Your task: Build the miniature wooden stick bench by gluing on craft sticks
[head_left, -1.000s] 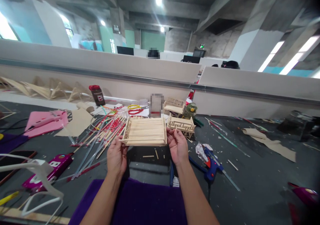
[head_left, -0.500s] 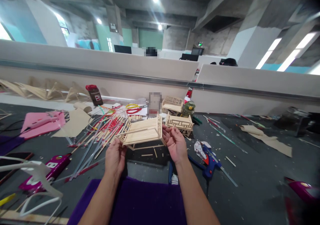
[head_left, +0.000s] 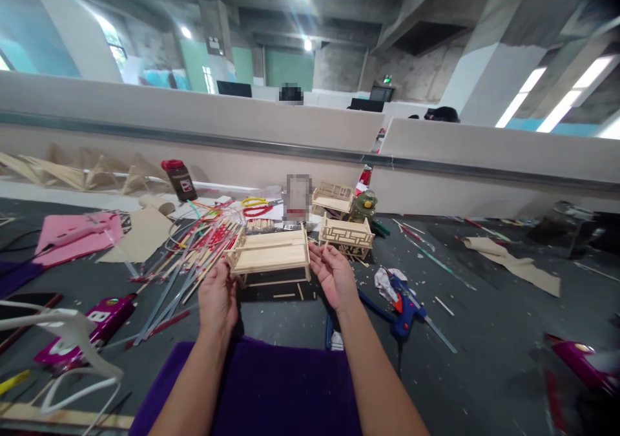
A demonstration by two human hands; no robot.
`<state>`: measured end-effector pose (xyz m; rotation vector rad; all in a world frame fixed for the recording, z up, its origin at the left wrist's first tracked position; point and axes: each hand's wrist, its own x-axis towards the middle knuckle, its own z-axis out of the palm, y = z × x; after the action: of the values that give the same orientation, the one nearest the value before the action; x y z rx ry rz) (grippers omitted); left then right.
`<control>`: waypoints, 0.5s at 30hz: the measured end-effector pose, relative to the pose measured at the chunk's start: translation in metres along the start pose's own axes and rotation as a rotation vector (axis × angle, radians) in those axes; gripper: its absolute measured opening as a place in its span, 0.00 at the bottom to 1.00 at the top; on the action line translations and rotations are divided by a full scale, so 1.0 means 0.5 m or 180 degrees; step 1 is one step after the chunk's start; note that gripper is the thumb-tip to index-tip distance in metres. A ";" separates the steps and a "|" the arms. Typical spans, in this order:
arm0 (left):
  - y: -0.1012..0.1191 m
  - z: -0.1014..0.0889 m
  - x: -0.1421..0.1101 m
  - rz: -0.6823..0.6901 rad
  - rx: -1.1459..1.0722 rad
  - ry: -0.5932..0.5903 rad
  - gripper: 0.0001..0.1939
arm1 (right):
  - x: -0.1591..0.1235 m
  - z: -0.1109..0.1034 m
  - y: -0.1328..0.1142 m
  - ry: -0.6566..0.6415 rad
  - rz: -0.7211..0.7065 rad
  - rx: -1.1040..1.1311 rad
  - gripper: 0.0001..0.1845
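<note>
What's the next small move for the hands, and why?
Probably settle the wooden bench gently, avoiding the loose sticks: it's upright between the left hand and right hand, legs down, with those sticks just in front. Can't tell whether its feet touch the table.

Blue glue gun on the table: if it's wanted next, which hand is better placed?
Probably the right hand: the glue gun lies on its side, fairly near. The left hand is farther away, at the opposite end of the miniature wooden bench.
</note>
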<state>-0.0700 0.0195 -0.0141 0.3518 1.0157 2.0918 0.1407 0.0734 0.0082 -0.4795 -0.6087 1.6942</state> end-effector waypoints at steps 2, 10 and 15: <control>-0.004 -0.001 0.002 0.0038 0.0009 -0.0042 0.12 | 0.002 -0.002 0.004 0.0019 0.0002 -0.0046 0.08; -0.013 0.000 0.014 0.0148 -0.0030 0.0088 0.12 | 0.004 -0.003 0.026 0.0186 0.0065 -0.0244 0.08; -0.019 0.004 0.014 0.0108 0.0053 0.0039 0.14 | 0.008 -0.007 0.033 0.0215 0.0020 -0.0360 0.08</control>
<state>-0.0688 0.0295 -0.0204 0.3675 1.0415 2.1193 0.1296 0.0755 -0.0047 -0.6173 -0.6567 1.6486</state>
